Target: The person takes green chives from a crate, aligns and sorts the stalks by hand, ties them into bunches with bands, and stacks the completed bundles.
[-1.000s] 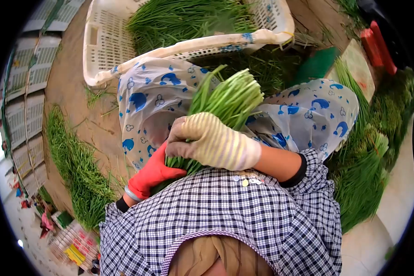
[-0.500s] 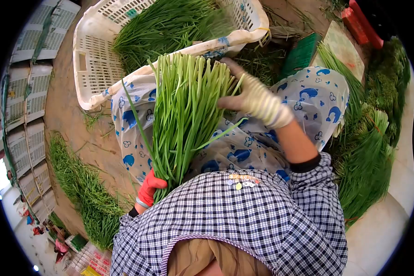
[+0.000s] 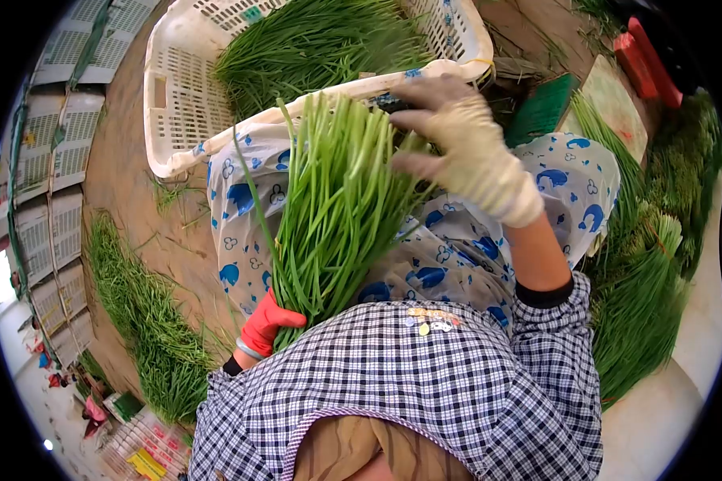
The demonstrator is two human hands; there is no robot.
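A thick bunch of garlic chives (image 3: pixel 329 200) stands upright over my lap, pale stem ends at the top. In a red glove, my left hand (image 3: pixel 269 322) is wrapped round its lower, leafy part near my checked smock. My right hand (image 3: pixel 465 144), in a pale knitted glove with greyish fingertips, is beside the upper right of the bunch. Its fingers are spread and somewhat blurred, the tips close to the stems; I cannot tell whether they touch. A clear plastic apron with blue prints (image 3: pixel 425 276) covers my legs.
A white plastic crate (image 3: pixel 164 112) holding loose chives stands in front of me. More chives (image 3: pixel 140 321) lie on the floor at left. Tied bunches (image 3: pixel 638 309) are piled at right, near a green board (image 3: pixel 541 108) and a red object (image 3: pixel 648 62).
My right hand has come up and its fingers have spread farther from the stems. The stem tops look blurred and looser now. My left hand keeps its grip low on the bunch.
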